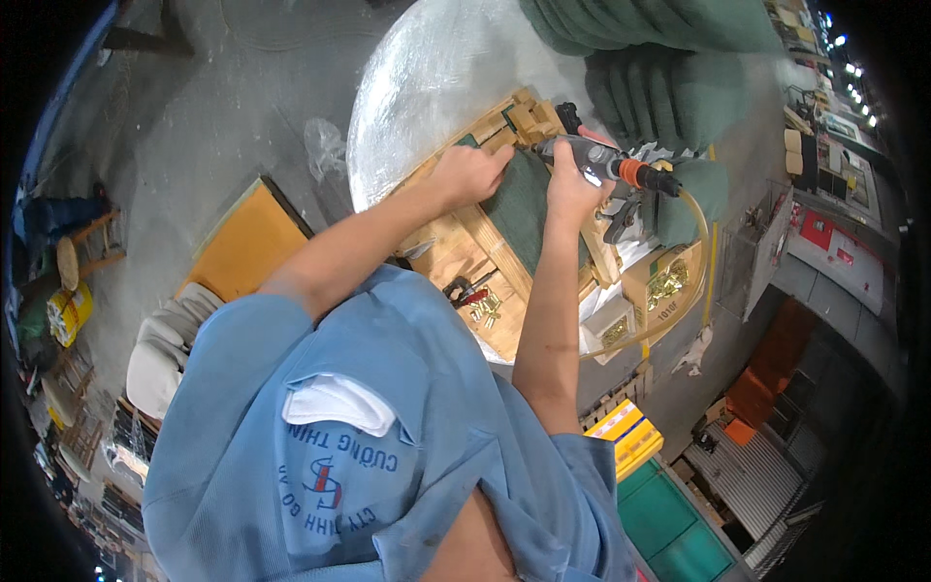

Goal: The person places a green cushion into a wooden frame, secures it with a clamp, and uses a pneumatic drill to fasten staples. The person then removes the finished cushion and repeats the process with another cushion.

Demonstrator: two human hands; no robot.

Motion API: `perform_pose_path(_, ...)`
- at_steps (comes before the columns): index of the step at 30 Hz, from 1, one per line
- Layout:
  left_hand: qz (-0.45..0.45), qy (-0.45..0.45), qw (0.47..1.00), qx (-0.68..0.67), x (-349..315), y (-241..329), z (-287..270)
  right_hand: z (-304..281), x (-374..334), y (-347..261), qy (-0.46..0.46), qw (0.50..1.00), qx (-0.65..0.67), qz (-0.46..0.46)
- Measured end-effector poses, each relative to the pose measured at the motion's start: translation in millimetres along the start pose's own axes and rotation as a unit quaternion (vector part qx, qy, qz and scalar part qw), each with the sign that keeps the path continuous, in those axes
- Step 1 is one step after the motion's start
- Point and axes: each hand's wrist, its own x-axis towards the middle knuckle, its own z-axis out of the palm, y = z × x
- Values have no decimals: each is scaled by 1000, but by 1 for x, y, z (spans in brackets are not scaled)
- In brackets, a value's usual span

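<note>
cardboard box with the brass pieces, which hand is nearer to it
Right: the right hand, gripping the power tool, is beyond and left of the cardboard box; the left hand is farther left.

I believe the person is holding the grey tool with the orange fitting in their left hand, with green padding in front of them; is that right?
Not quite: the head view shows the grey tool in the right hand; the green padding is indeed in front of them.
</note>
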Motion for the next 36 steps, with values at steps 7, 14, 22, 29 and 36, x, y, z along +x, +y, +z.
perform_pose_path(7, -321, 9, 686, -652, -68, -40, -22, -37, -39, -15, 54, 998, 28, -31)
perform_pose_path(14, -285, 93, 431, -851, -104, -19, -84, -71, -148, -88, 116, 952, 255, 123)
perform_pose_path(22, -215, 18, 453, -865, -76, 20, -73, -81, -185, -109, 85, 967, 238, 39)
perform_pose_path(29, -233, 10, 486, -842, -84, 36, -63, -92, -203, -106, 104, 967, 232, 23)
perform_pose_path(36, -304, -93, 596, -737, -110, 17, -49, -97, -213, -108, 105, 969, 223, 10)
